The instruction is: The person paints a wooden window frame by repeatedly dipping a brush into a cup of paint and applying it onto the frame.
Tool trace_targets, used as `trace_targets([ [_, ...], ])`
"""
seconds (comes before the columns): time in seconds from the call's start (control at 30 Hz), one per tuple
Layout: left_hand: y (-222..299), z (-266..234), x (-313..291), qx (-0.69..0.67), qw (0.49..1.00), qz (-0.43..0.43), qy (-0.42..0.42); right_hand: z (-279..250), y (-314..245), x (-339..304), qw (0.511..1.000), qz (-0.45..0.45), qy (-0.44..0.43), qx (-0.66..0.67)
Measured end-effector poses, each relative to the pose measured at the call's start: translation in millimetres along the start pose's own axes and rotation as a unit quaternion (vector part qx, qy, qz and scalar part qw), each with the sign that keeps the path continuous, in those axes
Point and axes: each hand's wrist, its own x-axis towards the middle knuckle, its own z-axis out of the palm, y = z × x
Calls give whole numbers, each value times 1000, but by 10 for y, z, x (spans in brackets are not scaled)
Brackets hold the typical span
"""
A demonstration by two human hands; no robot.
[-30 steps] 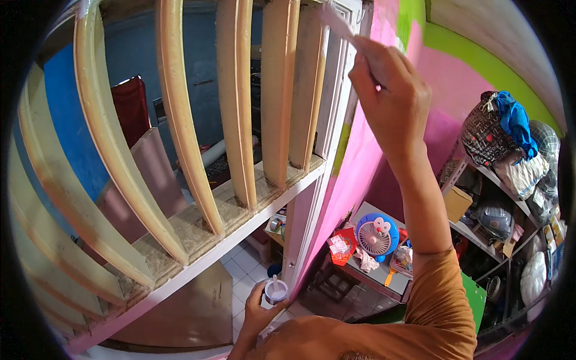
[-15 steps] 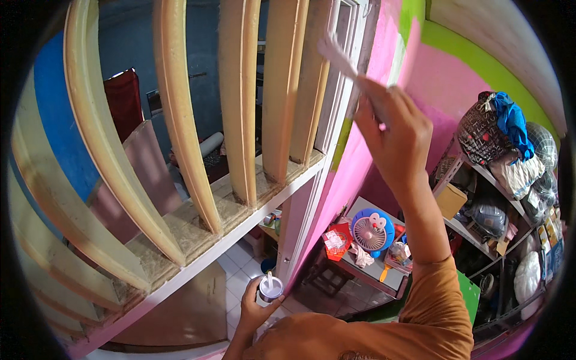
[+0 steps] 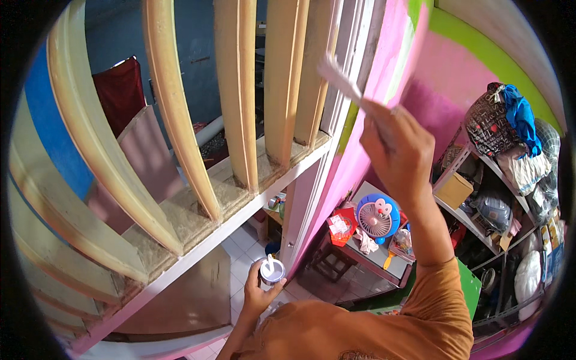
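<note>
A pale brush [image 3: 343,81], at one o'clock from the middle of the view, is in front of the rightmost cream slat [image 3: 313,90], near the white frame [image 3: 359,42]. Toward two o'clock, the right hand [image 3: 399,144] has its fingers closed on the handle. The bristle end is blurred, so I cannot say whether it touches the slat. At six o'clock, the left hand [image 3: 258,295] is curled around a small cup [image 3: 279,278] with whitish content, where a light stick [image 3: 270,262] leans.

In my opinion, the first danger is a smear: slat, frame and pink wall [image 3: 324,192] are close together, so a small turn of the wrist could mark the wall. Also, if the cup tilts because attention goes upward, its content could spill onto the tiles [image 3: 245,255]. Drops could reach the blue fan [image 3: 378,217], at four o'clock, on its table [image 3: 372,257].

A ledge [image 3: 240,217] at eight o'clock limits the left arm. A shelf [image 3: 469,227] with bags [image 3: 489,129] stands at three o'clock.
</note>
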Motion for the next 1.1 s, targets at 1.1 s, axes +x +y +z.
trace_targets([
  [1.1,295,167,383,-106,994,-28,-29,-469,-190,-1307,791,370,-320,367],
])
